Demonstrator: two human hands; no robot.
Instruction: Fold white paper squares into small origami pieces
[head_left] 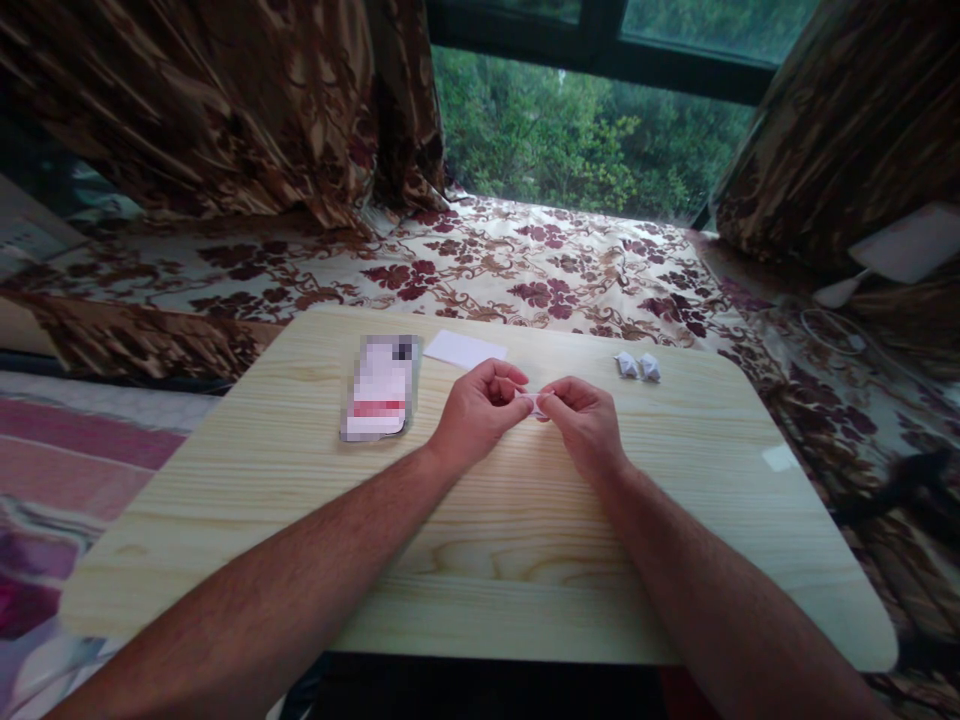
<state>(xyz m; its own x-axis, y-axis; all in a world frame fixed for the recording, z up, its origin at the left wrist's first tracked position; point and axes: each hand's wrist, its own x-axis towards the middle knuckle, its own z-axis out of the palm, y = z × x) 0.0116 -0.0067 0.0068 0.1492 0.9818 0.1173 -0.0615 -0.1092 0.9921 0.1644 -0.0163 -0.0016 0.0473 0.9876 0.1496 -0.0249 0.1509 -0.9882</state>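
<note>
Between my two hands is a small piece of folded white paper (535,400), mostly covered by the fingers. My left hand (484,403) pinches its left end with thumb and fingers. On the other side, my right hand (579,412) pinches the right end. Both hands are held close together over the middle of the table. Behind my left hand lies a flat stack of white paper (465,348). Two small folded white paper shapes (638,367) sit side by side beyond my right hand.
A phone (381,385), partly pixelated, lies on the wooden table (450,590) to the left. Beyond the table stretches a flower-patterned cloth (547,265) below a window. A white lamp (904,245) stands at the right, and a bed with striped covers is at the left.
</note>
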